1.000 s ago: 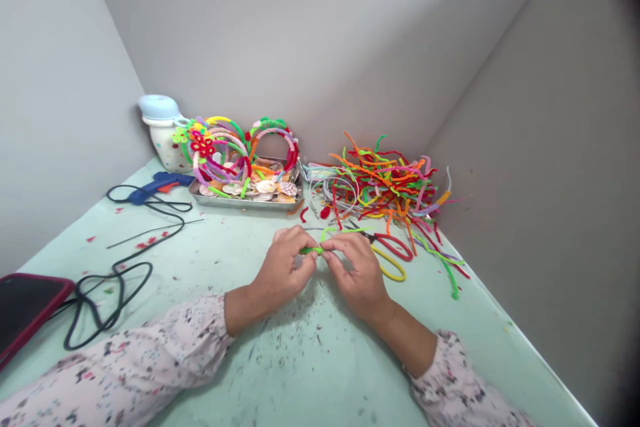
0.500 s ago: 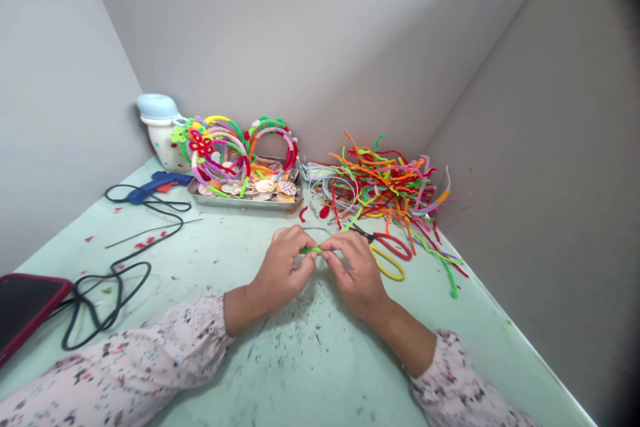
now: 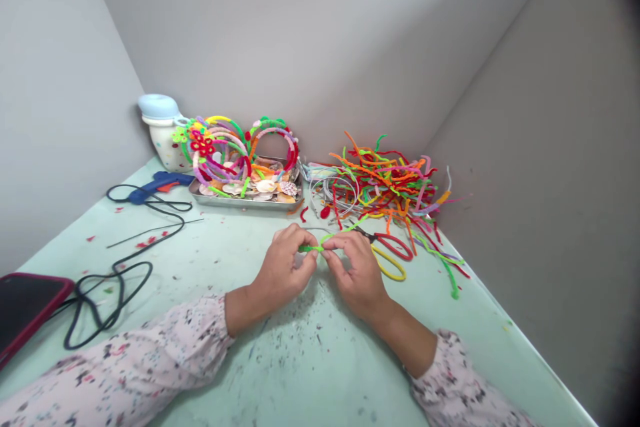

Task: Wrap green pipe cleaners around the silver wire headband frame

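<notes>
Bright green pipe cleaner (image 3: 311,249) is pinched between the thumbs and forefingers of both hands, low over the table. My left hand (image 3: 283,263) grips its left part, with a short green length showing at the fingertips. My right hand (image 3: 357,273) pinches it just to the right, fingertips almost touching the left ones. A loose green end sticks out behind the right fingers toward the back right. Behind the hands a thin grey band (image 3: 319,229) curves; its ends are hidden by the fingers. Scissors (image 3: 395,247) with red and yellow handles lie beside my right hand.
A metal tray (image 3: 245,203) holds shells and wrapped headbands (image 3: 223,153). Right of it lie bare grey bands (image 3: 345,188) and a heap of pipe cleaners (image 3: 390,180). At left are a cup (image 3: 167,140), a blue glue gun (image 3: 160,181), a black cord (image 3: 123,263) and a phone (image 3: 30,310).
The loose green end has come further into view behind my right fingers, now pointing up and right. Both hands keep nearly the same place and pinch.
</notes>
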Tool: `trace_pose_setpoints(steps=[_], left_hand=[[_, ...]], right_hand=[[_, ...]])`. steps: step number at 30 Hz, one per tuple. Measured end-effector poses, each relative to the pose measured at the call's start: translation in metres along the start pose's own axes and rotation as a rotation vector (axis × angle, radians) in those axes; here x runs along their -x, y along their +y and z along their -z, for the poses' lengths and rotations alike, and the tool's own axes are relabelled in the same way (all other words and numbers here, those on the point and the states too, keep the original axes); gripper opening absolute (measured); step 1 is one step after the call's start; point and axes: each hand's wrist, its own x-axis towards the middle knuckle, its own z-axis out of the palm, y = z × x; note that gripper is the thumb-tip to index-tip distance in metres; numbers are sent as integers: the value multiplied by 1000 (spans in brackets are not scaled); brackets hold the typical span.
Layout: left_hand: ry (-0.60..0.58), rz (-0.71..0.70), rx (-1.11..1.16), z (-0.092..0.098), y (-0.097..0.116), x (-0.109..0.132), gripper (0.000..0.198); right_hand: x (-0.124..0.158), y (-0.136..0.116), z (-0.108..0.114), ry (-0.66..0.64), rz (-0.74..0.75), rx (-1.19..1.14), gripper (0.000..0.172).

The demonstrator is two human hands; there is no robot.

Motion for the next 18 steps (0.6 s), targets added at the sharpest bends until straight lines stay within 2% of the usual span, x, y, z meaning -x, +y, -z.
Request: trace_pose_setpoints(steps=[12,18], left_hand=[[-1,-21,-19,-1,0,1,6],[8,-24,-18,-1,-1,0,7]], right_hand=[[-1,-3,2,-114,-36,26,6],[1,-2,2,-66,-25,-14,7]])
